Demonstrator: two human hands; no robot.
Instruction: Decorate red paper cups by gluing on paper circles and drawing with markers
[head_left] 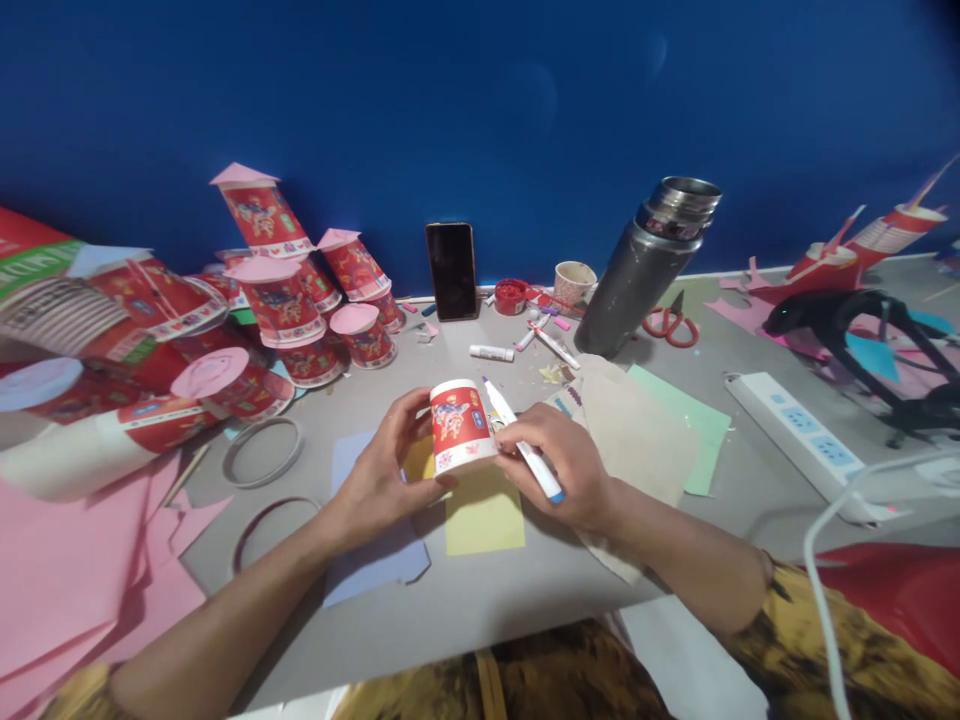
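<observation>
My left hand [394,455] is closed around a red and white paper cup [459,425], which is tilted above the table in front of me. Between the fingers of my right hand [562,460] is a white marker [529,445] with a blue end. Its uncapped dark tip points up and away, close beside the cup's right side. Below the cup lie a yellow paper sheet [486,520] and a blue paper sheet [375,570]. A glue stick [492,353] rests on the table farther back.
Decorated cups [281,305] with pink paper tops are stacked at left, near pink paper [67,560]. A phone [451,270] leans at the back wall. Right stand a dark flask [645,270], red-handled scissors [675,325] and a power strip [806,440]; a white cable [817,590] crosses there.
</observation>
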